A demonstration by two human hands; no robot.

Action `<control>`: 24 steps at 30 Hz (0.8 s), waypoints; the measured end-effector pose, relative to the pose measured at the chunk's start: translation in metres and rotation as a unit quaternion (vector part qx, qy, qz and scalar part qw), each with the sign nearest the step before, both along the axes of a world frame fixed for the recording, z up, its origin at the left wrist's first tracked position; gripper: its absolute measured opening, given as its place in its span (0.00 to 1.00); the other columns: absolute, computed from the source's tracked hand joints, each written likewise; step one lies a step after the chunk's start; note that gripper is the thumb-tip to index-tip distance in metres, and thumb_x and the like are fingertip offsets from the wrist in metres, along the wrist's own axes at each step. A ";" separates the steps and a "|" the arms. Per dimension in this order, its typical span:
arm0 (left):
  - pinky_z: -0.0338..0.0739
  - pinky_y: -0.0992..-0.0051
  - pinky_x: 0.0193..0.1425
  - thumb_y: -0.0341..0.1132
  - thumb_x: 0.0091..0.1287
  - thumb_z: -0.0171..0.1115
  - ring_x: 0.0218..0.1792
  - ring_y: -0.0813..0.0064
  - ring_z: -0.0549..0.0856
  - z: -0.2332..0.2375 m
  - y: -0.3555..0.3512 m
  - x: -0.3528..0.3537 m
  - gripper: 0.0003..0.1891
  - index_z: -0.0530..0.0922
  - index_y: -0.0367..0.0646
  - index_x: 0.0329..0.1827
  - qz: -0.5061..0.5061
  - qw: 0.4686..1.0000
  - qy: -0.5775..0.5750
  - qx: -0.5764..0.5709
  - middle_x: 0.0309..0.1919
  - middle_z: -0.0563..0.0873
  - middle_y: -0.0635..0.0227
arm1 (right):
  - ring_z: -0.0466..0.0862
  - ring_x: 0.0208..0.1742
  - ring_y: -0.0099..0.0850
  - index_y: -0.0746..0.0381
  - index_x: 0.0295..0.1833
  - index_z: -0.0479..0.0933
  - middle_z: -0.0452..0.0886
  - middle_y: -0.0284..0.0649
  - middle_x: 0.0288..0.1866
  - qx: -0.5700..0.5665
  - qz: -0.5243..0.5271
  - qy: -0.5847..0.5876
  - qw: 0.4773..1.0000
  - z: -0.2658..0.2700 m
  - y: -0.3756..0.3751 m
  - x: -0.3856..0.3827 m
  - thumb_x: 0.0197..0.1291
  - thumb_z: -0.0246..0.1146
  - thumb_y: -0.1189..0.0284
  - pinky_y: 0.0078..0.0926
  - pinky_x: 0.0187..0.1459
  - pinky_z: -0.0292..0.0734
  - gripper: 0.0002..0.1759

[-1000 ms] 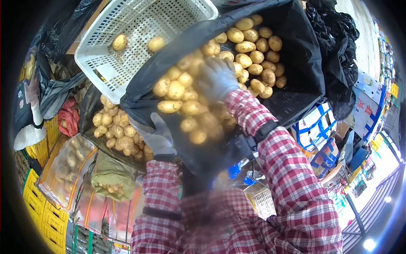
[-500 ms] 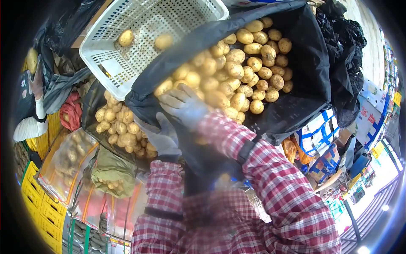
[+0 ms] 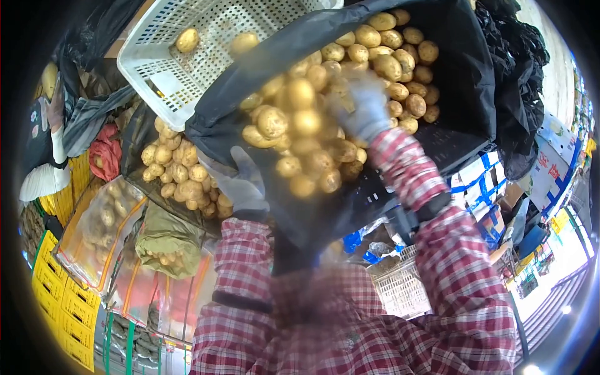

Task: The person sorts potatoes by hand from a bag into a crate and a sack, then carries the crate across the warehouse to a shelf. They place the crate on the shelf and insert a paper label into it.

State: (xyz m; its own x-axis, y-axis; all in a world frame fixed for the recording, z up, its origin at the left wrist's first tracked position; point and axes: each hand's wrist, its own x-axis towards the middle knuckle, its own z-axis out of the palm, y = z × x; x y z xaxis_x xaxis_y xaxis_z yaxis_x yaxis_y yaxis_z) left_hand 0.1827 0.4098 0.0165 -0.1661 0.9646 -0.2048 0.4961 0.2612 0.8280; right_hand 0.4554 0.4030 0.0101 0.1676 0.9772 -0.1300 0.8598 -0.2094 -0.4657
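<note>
My right hand (image 3: pixel 367 109), in a grey glove, is over the potatoes (image 3: pixel 294 128) heaped in a crate with a black liner (image 3: pixel 250 69). Motion smears its fingers among them, and I cannot tell whether they grip any. Several potatoes at the heap's near side are blurred too. My left hand (image 3: pixel 244 187), gloved as well, lies at the near left edge of the liner, thumb and fingers apart, with no potato in it. To its left is a second dark bag of potatoes (image 3: pixel 181 172).
A white perforated basket (image 3: pixel 178 119) at the top left has two potatoes in it. Crumpled black plastic (image 3: pixel 515 81) lines the right side. At left are a green sack (image 3: pixel 165 240), a red bag (image 3: pixel 105 153) and yellow crates (image 3: pixel 65 306). Another person's hand (image 3: pixel 54 106) shows at far left.
My right hand has moved right and away across the heap. Potatoes at the near left have shifted and rolled nearer me. My left hand stays at about the same place.
</note>
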 end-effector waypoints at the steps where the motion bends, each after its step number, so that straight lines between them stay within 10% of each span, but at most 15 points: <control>1: 0.51 0.67 0.79 0.24 0.70 0.54 0.75 0.63 0.57 0.001 0.000 0.004 0.36 0.45 0.34 0.77 0.008 1.000 -0.018 -0.004 0.76 0.53 0.48 | 0.78 0.48 0.44 0.59 0.49 0.78 0.78 0.46 0.46 0.036 0.005 -0.056 0.998 -0.025 -0.021 -0.033 0.47 0.67 0.58 0.45 0.48 0.75 0.25; 2: 0.52 0.68 0.78 0.24 0.70 0.53 0.75 0.64 0.58 0.002 0.000 0.008 0.36 0.46 0.34 0.78 0.017 0.999 -0.037 -0.007 0.76 0.54 0.49 | 0.75 0.60 0.46 0.60 0.63 0.72 0.76 0.49 0.57 -0.083 -0.019 0.117 0.989 -0.013 -0.027 -0.058 0.50 0.67 0.53 0.54 0.60 0.68 0.36; 4: 0.55 0.69 0.77 0.23 0.69 0.54 0.74 0.66 0.60 0.011 0.002 0.015 0.37 0.46 0.36 0.78 0.071 0.992 -0.103 -0.034 0.76 0.55 0.52 | 0.53 0.77 0.52 0.55 0.78 0.51 0.58 0.50 0.76 -0.172 0.027 0.048 0.984 -0.007 -0.074 -0.093 0.51 0.69 0.54 0.64 0.73 0.44 0.52; 5: 0.64 0.74 0.73 0.25 0.71 0.52 0.71 0.70 0.63 0.002 0.000 0.006 0.35 0.48 0.45 0.79 -0.006 1.000 0.027 0.012 0.76 0.55 0.61 | 0.55 0.77 0.51 0.52 0.75 0.57 0.59 0.48 0.74 -0.168 0.078 0.021 0.982 -0.006 -0.085 -0.090 0.52 0.68 0.57 0.63 0.72 0.47 0.46; 10: 0.54 0.68 0.77 0.28 0.69 0.58 0.72 0.62 0.62 0.007 -0.001 0.007 0.39 0.45 0.37 0.78 0.062 0.989 -0.134 -0.017 0.74 0.57 0.51 | 0.64 0.70 0.44 0.47 0.53 0.77 0.68 0.37 0.65 -0.225 0.089 -0.027 0.970 0.023 -0.110 -0.027 0.48 0.66 0.68 0.58 0.66 0.56 0.22; 12: 0.55 0.68 0.76 0.27 0.69 0.58 0.72 0.64 0.61 0.007 -0.002 0.006 0.39 0.45 0.38 0.78 0.063 0.991 -0.119 -0.016 0.75 0.56 0.52 | 0.60 0.73 0.48 0.44 0.58 0.75 0.65 0.41 0.68 -0.388 0.067 -0.148 0.907 0.030 -0.118 0.014 0.43 0.70 0.67 0.55 0.66 0.56 0.30; 20: 0.73 0.83 0.63 0.20 0.71 0.50 0.68 0.76 0.64 -0.005 -0.004 0.006 0.36 0.50 0.56 0.79 0.053 0.998 -0.027 0.004 0.76 0.53 0.66 | 0.75 0.60 0.49 0.55 0.58 0.78 0.76 0.48 0.58 -0.041 -0.145 0.010 0.988 0.023 -0.064 0.004 0.51 0.71 0.62 0.43 0.59 0.72 0.27; 24: 0.72 0.78 0.65 0.21 0.68 0.56 0.66 0.73 0.66 -0.016 -0.005 -0.005 0.36 0.53 0.49 0.78 0.083 0.991 -0.101 -0.009 0.74 0.58 0.62 | 0.70 0.67 0.45 0.54 0.57 0.77 0.70 0.47 0.67 -0.006 0.053 0.075 0.996 0.001 0.013 -0.075 0.54 0.67 0.62 0.50 0.68 0.62 0.24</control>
State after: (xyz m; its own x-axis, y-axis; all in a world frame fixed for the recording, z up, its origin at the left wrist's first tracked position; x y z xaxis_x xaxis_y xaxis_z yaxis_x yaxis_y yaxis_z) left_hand 0.1778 0.4049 0.0002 -0.2759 0.9233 -0.2672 0.2698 0.3412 0.9004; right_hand 0.3805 0.4162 0.0111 0.0409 0.9868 -0.1567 0.7978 -0.1267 -0.5894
